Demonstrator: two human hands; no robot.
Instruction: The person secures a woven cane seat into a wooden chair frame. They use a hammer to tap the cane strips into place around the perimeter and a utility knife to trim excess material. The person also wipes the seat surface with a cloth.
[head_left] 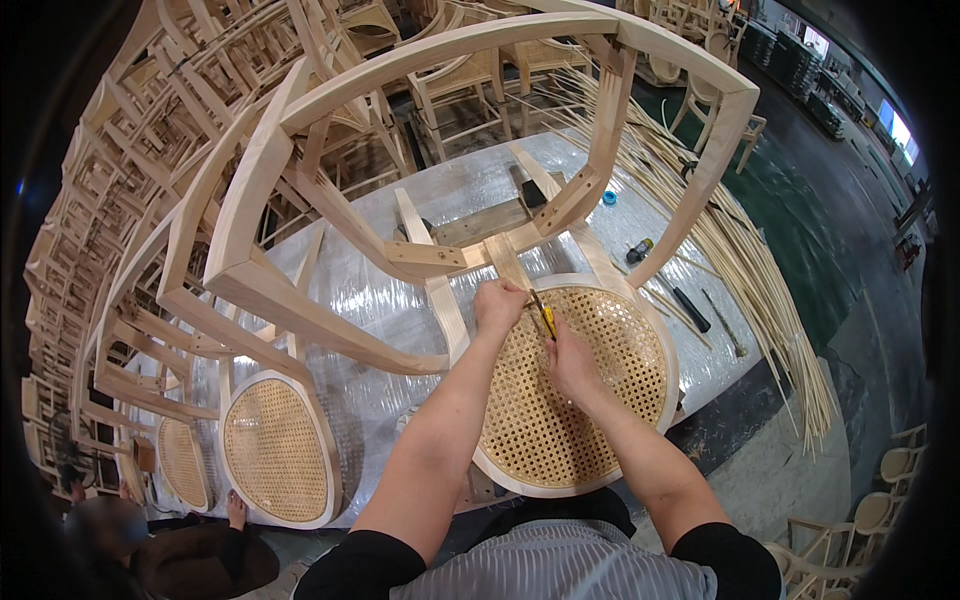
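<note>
The round woven cane seat of a pale unfinished wooden chair frame lies on its side on the plastic-covered table, directly in front of the person. The right hand is closed around a small yellow-handled tool, whose tip meets the upper rim of the cane, where the weave joins the wooden ring. The left hand rests just beside it on the same rim, fingers curled down; whether it pinches something cannot be seen. The curved legs and rails of the frame arch over both hands, so open room is mostly toward the person. To the left, a second cane seat stands near the table edge. To the right lie a dark-handled tool and a long bundle of thin rattan strips. Stacked chair frames close the left side.
</note>
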